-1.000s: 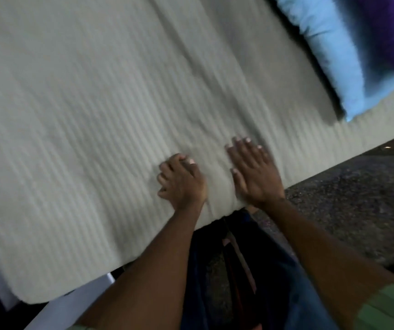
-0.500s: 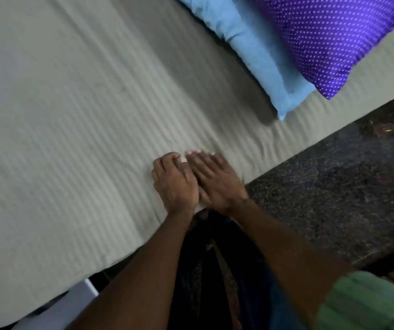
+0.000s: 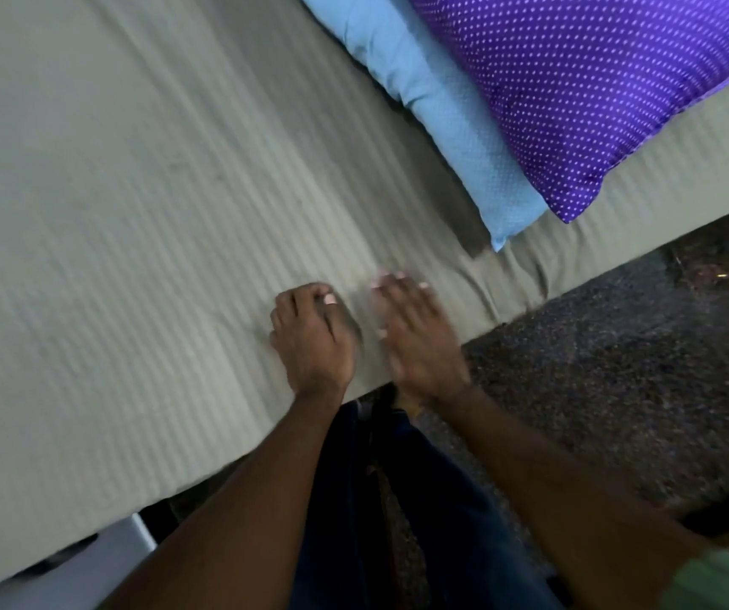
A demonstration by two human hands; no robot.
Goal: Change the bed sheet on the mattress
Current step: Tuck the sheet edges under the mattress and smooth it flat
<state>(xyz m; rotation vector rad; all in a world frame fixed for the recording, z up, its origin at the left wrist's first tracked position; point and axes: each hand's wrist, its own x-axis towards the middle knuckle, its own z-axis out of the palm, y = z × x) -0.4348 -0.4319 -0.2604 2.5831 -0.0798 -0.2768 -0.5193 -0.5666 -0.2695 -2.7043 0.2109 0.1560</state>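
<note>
Grey-green ribbed bed sheet (image 3: 142, 222) covers pretty much the whole mattress, spread flat with a few wrinkles near the edge closest to the person. Next biggest is the dark speckled floor (image 3: 644, 372) running along that edge. Up top there's a purple polka-dot pillow (image 3: 591, 81) lying partly over a light blue pillow (image 3: 437, 107), both on the sheet. The left hand (image 3: 312, 334) sits knuckles-up on the sheet right by the edge, fingers curled under with the thumb tucked against them; can't tell if it's got fabric bunched in there. The right hand (image 3: 415, 336) is just beside it, a bit blurry, fingers straight and flat on the sheet, holding nothing.
</note>
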